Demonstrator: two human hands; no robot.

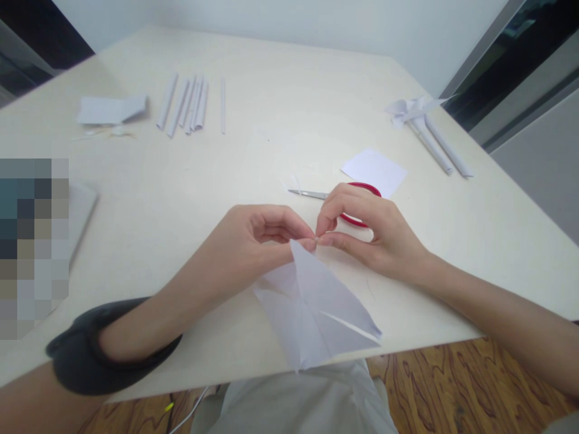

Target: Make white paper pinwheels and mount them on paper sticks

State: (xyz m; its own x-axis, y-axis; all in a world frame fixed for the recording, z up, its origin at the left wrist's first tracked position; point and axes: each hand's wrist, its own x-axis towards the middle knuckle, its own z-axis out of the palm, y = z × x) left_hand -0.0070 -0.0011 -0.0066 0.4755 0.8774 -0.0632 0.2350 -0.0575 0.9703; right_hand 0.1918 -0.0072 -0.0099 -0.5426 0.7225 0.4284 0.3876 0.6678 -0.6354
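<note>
My left hand [266,238] and my right hand [366,226] meet fingertip to fingertip over the front of the table. Both are closed in a pinch around a tiny pale bit [316,240], too small to name. Just below them is a white paper square [312,313] with slits cut in from its corners. One corner of the paper rises in front of my left thumb; whether that hand grips it, I cannot tell. Partly hidden behind my right hand lie red-handled scissors [312,194], blades pointing left. Beyond their handles rests a plain white paper piece [373,169].
Several rolled paper tubes [185,105] and a thin paper stick [223,105] lie far left. Beside them is a folded paper [111,110] with small thin sticks [113,131]. A paper pinwheel [414,111] and another tube [447,144] lie far right. A blurred-out object [31,247] sits at left.
</note>
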